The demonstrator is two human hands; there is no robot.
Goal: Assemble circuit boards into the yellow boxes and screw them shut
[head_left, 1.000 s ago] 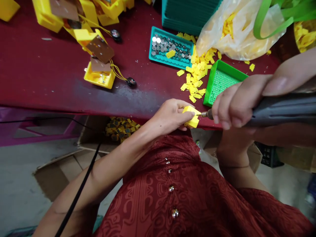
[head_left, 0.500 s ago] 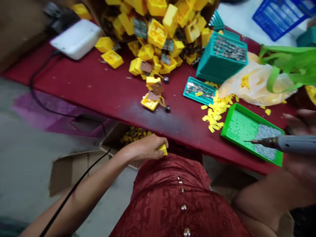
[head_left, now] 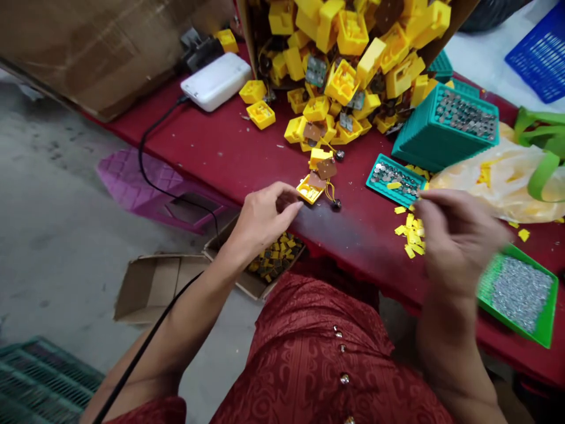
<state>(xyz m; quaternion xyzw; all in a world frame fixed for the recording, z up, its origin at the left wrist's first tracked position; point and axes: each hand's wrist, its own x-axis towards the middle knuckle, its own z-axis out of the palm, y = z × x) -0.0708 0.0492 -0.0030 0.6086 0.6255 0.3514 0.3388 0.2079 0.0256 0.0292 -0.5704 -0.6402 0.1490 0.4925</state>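
Observation:
My left hand (head_left: pixel 267 218) reaches over the table edge, thumb and fingertips closed at the near left corner of an open yellow plastic casing (head_left: pixel 310 191). Brown plates, thin yellow wires and a small dark round part (head_left: pixel 336 204) lie on and beside this casing. My right hand (head_left: pixel 461 241), blurred, has its thumb and forefinger pinched together at the right end of a small teal tray (head_left: pixel 373 184) of metal discs. What the pinch holds, if anything, cannot be made out. Small flat yellow pieces (head_left: pixel 411 235) lie just left of that hand.
A heap of yellow casings (head_left: pixel 344 82) spills from a carton at the back. Stacked teal trays (head_left: pixel 415 126), a plastic bag (head_left: pixel 477 171) and a green tray (head_left: pixel 545 338) of small metal parts stand right. A black cable (head_left: pixel 141 147) runs past my left arm from a white box (head_left: pixel 216 81).
My left hand has let go of a yellow block and moved up to the open casing. The powered screwdriver has left my right hand, which moved left to the teal tray. The view has shifted.

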